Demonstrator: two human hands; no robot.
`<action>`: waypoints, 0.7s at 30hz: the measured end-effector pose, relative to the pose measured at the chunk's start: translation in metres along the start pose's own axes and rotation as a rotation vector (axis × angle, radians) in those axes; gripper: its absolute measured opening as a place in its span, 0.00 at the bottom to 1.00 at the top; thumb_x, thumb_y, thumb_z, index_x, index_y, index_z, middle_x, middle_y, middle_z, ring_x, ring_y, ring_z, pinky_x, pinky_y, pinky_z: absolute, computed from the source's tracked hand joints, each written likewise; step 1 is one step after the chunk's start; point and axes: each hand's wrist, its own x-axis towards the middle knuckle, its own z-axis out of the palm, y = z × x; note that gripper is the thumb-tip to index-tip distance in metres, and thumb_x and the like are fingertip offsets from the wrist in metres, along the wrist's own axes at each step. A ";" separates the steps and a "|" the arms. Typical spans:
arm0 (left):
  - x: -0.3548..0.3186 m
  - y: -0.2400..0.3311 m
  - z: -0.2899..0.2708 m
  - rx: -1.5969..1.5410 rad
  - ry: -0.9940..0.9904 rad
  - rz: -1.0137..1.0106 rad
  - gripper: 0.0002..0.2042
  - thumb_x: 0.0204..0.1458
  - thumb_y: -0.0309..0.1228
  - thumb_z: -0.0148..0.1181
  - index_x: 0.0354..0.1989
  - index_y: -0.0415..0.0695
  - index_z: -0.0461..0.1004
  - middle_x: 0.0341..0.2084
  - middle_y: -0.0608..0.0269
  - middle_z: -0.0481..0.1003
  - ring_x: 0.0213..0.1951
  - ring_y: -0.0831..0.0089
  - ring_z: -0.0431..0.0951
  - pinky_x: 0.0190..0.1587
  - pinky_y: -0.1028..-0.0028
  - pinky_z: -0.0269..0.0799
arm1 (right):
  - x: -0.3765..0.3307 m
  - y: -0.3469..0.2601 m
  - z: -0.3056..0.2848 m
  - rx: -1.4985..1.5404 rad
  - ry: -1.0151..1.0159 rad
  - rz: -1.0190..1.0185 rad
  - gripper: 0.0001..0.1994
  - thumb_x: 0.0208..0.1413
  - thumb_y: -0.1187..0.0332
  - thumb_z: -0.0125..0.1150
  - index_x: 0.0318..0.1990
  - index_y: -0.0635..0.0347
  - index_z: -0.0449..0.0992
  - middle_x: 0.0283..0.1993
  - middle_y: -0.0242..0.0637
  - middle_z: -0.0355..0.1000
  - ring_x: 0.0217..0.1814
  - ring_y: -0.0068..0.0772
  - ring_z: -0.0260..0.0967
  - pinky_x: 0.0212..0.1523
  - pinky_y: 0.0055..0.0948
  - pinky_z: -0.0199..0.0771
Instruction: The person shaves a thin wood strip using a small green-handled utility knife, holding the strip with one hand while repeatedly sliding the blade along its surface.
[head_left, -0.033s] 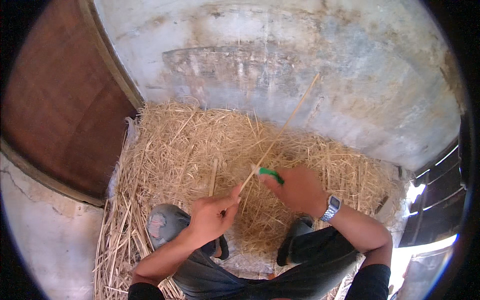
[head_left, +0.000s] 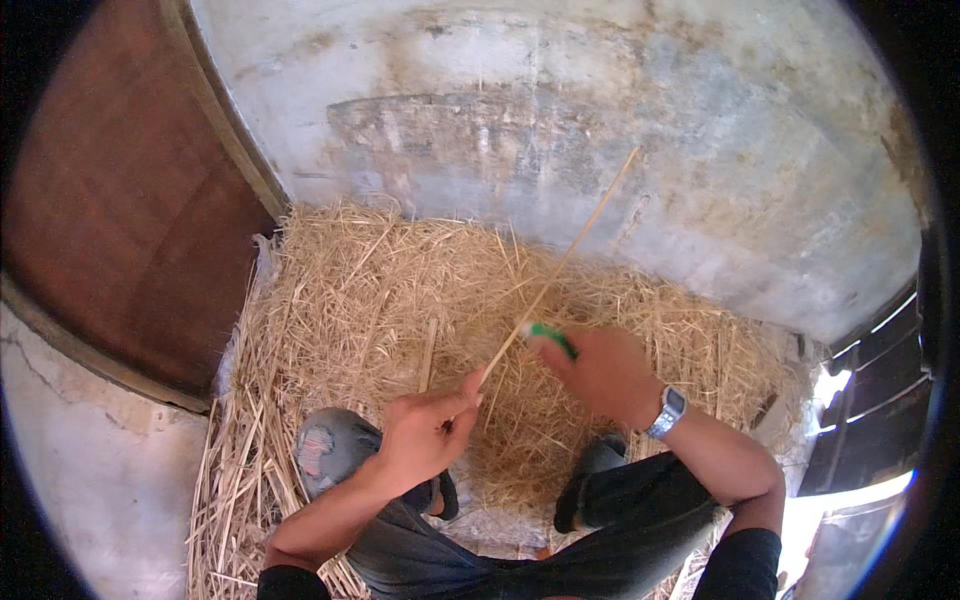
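Observation:
A long, thin, pale strip (head_left: 590,222), like split bamboo, slants up and away to the right in front of the wall. My left hand (head_left: 428,430) pinches its near end between thumb and fingers. My right hand (head_left: 610,372) is wrapped round a small green-handled tool (head_left: 548,335). Its pale tip lies against or very close to the strip, a little above the left hand. Motion blur hides what kind of tool it is, and whether the tip touches.
Loose straw-like shavings (head_left: 350,290) cover the floor between my legs and the stained wall (head_left: 700,180). Longer strips (head_left: 240,480) lie at the left. A brown panel (head_left: 130,200) stands at the far left, dark slats (head_left: 870,400) at the right.
My right hand with the green-handled tool has shifted slightly up and to the right along the strip. The left hand and the strip have stayed in place.

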 end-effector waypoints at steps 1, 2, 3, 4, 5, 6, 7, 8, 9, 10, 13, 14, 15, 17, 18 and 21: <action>0.000 0.000 -0.002 0.010 0.015 -0.012 0.12 0.52 0.22 0.62 0.46 0.35 0.79 0.13 0.54 0.68 0.14 0.67 0.68 0.20 0.70 0.63 | 0.007 0.009 -0.003 0.020 0.016 0.082 0.26 0.62 0.46 0.52 0.26 0.62 0.75 0.15 0.49 0.67 0.17 0.53 0.68 0.21 0.45 0.66; 0.001 0.001 -0.003 0.045 0.003 -0.025 0.14 0.52 0.24 0.62 0.47 0.37 0.79 0.18 0.54 0.72 0.17 0.65 0.72 0.21 0.70 0.66 | 0.012 0.021 -0.007 0.031 0.033 0.170 0.26 0.63 0.47 0.51 0.26 0.62 0.75 0.15 0.50 0.67 0.17 0.53 0.68 0.21 0.45 0.65; 0.001 0.003 -0.006 0.080 -0.008 -0.036 0.15 0.52 0.25 0.62 0.49 0.40 0.78 0.22 0.54 0.76 0.20 0.64 0.76 0.23 0.69 0.70 | 0.014 0.033 -0.011 0.041 0.122 0.139 0.26 0.63 0.47 0.51 0.25 0.63 0.75 0.15 0.51 0.67 0.17 0.53 0.67 0.21 0.45 0.65; 0.002 0.004 -0.009 0.114 -0.019 -0.047 0.16 0.51 0.27 0.62 0.50 0.43 0.78 0.27 0.55 0.80 0.23 0.62 0.80 0.24 0.68 0.73 | 0.016 0.046 -0.014 0.051 0.211 0.107 0.26 0.63 0.47 0.51 0.25 0.63 0.75 0.16 0.51 0.67 0.17 0.53 0.67 0.21 0.45 0.64; 0.001 0.003 -0.009 0.130 -0.027 -0.062 0.16 0.51 0.27 0.62 0.50 0.44 0.78 0.28 0.55 0.80 0.24 0.62 0.81 0.25 0.68 0.74 | 0.018 0.049 -0.015 0.067 0.294 0.072 0.26 0.63 0.48 0.51 0.25 0.64 0.74 0.16 0.52 0.67 0.17 0.53 0.67 0.20 0.45 0.64; -0.001 0.001 -0.009 0.146 -0.036 -0.077 0.16 0.51 0.28 0.62 0.50 0.45 0.78 0.29 0.56 0.81 0.24 0.62 0.81 0.25 0.68 0.74 | 0.018 0.047 -0.016 0.070 0.296 0.050 0.26 0.63 0.48 0.51 0.25 0.64 0.74 0.16 0.52 0.67 0.17 0.54 0.67 0.20 0.45 0.64; -0.001 0.000 -0.009 0.161 -0.045 -0.091 0.16 0.51 0.28 0.62 0.50 0.45 0.79 0.31 0.56 0.81 0.25 0.62 0.81 0.25 0.68 0.75 | 0.015 0.043 -0.019 0.073 0.299 0.028 0.25 0.63 0.49 0.52 0.25 0.64 0.74 0.16 0.52 0.67 0.17 0.54 0.66 0.21 0.45 0.63; -0.002 -0.001 -0.009 0.161 -0.034 -0.072 0.16 0.51 0.28 0.62 0.50 0.46 0.79 0.29 0.57 0.81 0.24 0.62 0.81 0.25 0.68 0.74 | 0.012 0.037 -0.021 0.077 0.299 0.008 0.25 0.63 0.49 0.52 0.25 0.65 0.74 0.16 0.53 0.66 0.17 0.54 0.66 0.21 0.45 0.63; -0.003 -0.001 -0.009 0.164 -0.024 -0.057 0.16 0.51 0.28 0.62 0.49 0.46 0.79 0.28 0.58 0.80 0.23 0.62 0.80 0.24 0.68 0.73 | 0.010 0.028 -0.017 0.088 0.226 -0.001 0.25 0.63 0.50 0.52 0.25 0.65 0.74 0.16 0.52 0.67 0.17 0.54 0.66 0.21 0.45 0.63; -0.005 -0.002 -0.009 0.167 -0.013 -0.041 0.16 0.51 0.28 0.62 0.49 0.46 0.79 0.27 0.59 0.80 0.23 0.62 0.80 0.23 0.67 0.73 | 0.006 0.017 -0.010 0.100 0.153 -0.010 0.24 0.64 0.51 0.52 0.25 0.65 0.74 0.16 0.52 0.67 0.17 0.55 0.65 0.21 0.45 0.63; -0.002 -0.001 -0.004 0.197 0.017 0.073 0.10 0.51 0.25 0.64 0.41 0.38 0.81 0.13 0.54 0.69 0.14 0.64 0.71 0.19 0.68 0.64 | -0.001 0.000 -0.001 0.029 0.120 -0.129 0.23 0.64 0.52 0.52 0.25 0.64 0.74 0.16 0.51 0.67 0.17 0.54 0.66 0.21 0.45 0.64; -0.001 0.001 -0.003 0.172 0.025 0.057 0.10 0.50 0.24 0.64 0.41 0.38 0.81 0.13 0.54 0.69 0.14 0.63 0.71 0.19 0.68 0.64 | 0.000 0.000 0.003 -0.003 0.136 -0.187 0.23 0.63 0.52 0.52 0.26 0.64 0.75 0.16 0.50 0.67 0.17 0.54 0.66 0.21 0.45 0.64; -0.001 0.004 -0.002 0.148 0.032 0.040 0.10 0.50 0.24 0.64 0.41 0.38 0.81 0.13 0.54 0.69 0.14 0.63 0.71 0.19 0.68 0.64 | 0.008 0.010 0.006 0.004 0.180 -0.108 0.23 0.63 0.51 0.53 0.26 0.64 0.75 0.16 0.50 0.67 0.17 0.53 0.66 0.21 0.45 0.65; -0.002 0.006 -0.001 0.128 0.012 0.034 0.09 0.49 0.23 0.64 0.40 0.38 0.81 0.13 0.54 0.69 0.14 0.63 0.71 0.19 0.68 0.64 | 0.031 0.044 0.002 0.007 0.265 0.052 0.24 0.62 0.49 0.53 0.27 0.63 0.75 0.16 0.49 0.68 0.17 0.53 0.67 0.21 0.46 0.65; -0.004 0.005 -0.001 0.131 -0.009 0.046 0.09 0.49 0.23 0.64 0.40 0.38 0.81 0.13 0.54 0.69 0.14 0.63 0.71 0.19 0.68 0.64 | 0.034 0.054 -0.007 0.037 0.258 0.080 0.23 0.61 0.48 0.54 0.27 0.62 0.75 0.16 0.49 0.68 0.17 0.52 0.68 0.21 0.46 0.65; -0.007 0.000 -0.002 0.152 -0.058 0.058 0.10 0.50 0.25 0.63 0.42 0.42 0.81 0.16 0.57 0.73 0.16 0.63 0.74 0.19 0.67 0.66 | 0.032 0.055 -0.015 0.071 0.179 0.063 0.23 0.59 0.47 0.56 0.29 0.60 0.75 0.16 0.48 0.68 0.18 0.52 0.69 0.21 0.47 0.66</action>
